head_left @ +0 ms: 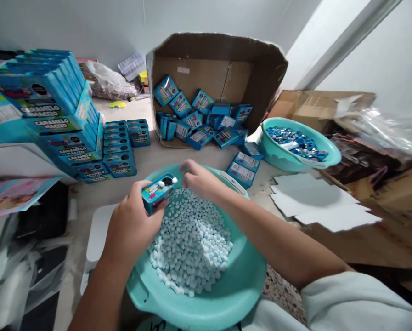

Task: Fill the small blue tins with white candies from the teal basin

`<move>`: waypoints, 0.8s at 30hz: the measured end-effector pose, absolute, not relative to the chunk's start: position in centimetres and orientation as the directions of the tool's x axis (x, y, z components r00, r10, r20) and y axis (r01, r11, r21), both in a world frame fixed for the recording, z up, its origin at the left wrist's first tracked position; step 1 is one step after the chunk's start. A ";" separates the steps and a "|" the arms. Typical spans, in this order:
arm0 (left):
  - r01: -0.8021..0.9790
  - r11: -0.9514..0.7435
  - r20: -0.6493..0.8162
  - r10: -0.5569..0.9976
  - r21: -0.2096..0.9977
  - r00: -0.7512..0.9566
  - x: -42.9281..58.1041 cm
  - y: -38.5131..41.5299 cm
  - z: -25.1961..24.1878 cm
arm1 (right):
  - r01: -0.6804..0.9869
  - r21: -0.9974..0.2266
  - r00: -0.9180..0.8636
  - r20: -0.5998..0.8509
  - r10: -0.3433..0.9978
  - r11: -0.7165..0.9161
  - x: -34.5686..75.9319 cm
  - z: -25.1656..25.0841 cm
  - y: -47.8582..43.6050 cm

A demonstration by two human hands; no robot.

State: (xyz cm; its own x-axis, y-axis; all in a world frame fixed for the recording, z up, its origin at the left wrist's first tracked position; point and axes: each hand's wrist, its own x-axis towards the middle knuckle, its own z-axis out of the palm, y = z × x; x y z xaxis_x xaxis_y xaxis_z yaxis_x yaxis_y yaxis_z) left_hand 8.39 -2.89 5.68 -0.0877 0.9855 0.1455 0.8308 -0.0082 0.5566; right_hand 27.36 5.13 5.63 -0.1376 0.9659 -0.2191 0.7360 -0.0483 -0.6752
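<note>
My left hand (134, 215) grips a small blue candy box (155, 194), tilted above a turquoise basin (250, 280). White candies sit at the box's dark opening. Just right of that opening, apart from the box, is my right hand (198, 178), its fingers curled together; whatever they hold, if anything, is hidden. Beneath both hands, a heap of small pale candies (192, 248) fills the middle of the basin.
Blue candy boxes stack high at left (54, 99). A cardboard box (212, 50) lies on its side behind, with several blue boxes inside. To the right are a second turquoise basin (278, 154) of shiny blue pieces and white card sheets (319, 197).
</note>
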 end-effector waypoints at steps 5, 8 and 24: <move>0.818 0.063 0.142 0.974 0.572 -0.175 8.4 -2.7 5.8 | 0.917 -0.377 -0.299 -0.433 0.851 0.131 25.1 2.9 1.6; 0.833 0.076 0.110 0.981 0.548 -0.162 8.4 -2.5 5.9 | 0.816 -0.456 -0.558 -0.459 0.691 0.357 24.2 2.1 -1.2; 0.891 0.093 0.022 0.993 0.444 -0.115 8.8 -2.4 6.2 | 0.562 -0.584 -0.414 -0.811 0.413 -0.585 27.1 3.5 -5.3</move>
